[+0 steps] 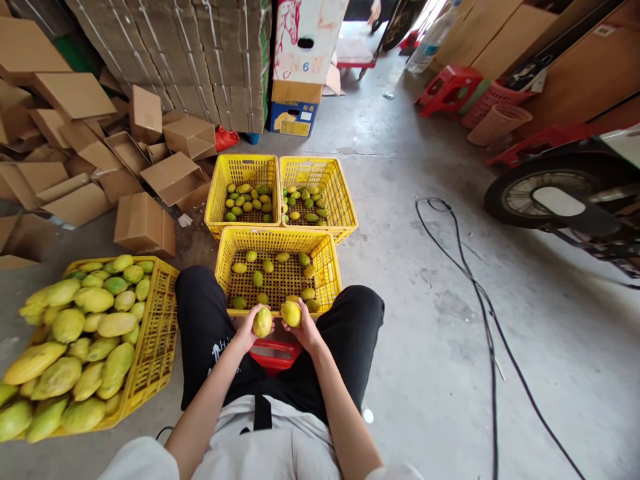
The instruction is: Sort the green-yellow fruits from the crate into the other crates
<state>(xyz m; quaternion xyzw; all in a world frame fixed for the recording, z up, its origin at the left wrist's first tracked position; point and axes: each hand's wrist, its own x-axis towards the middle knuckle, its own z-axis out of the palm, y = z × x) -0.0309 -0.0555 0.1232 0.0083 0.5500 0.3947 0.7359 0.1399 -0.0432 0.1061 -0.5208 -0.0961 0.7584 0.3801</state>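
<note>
My left hand [251, 326] is closed round a yellow-green papaya [262, 322], held up at knee level. Close beside it, my right hand [306, 328] grips a yellower papaya [291, 313]. The two fruits are a small gap apart, over the near rim of a yellow plastic crate [327, 270]. Several small papayas lie spread over that crate's slatted floor. Behind it, two more yellow crates stand side by side; both the back left crate [213, 193] and the back right crate [345, 203] contain similar fruit.
At my left stands a yellow crate [157, 327] heaped with papayas. Cardboard boxes [145, 223] lie in a pile at the back left. A red stool [274, 353] is between my legs. Black cable [480, 293] loops over the floor, near a motorbike wheel [537, 193] on the right.
</note>
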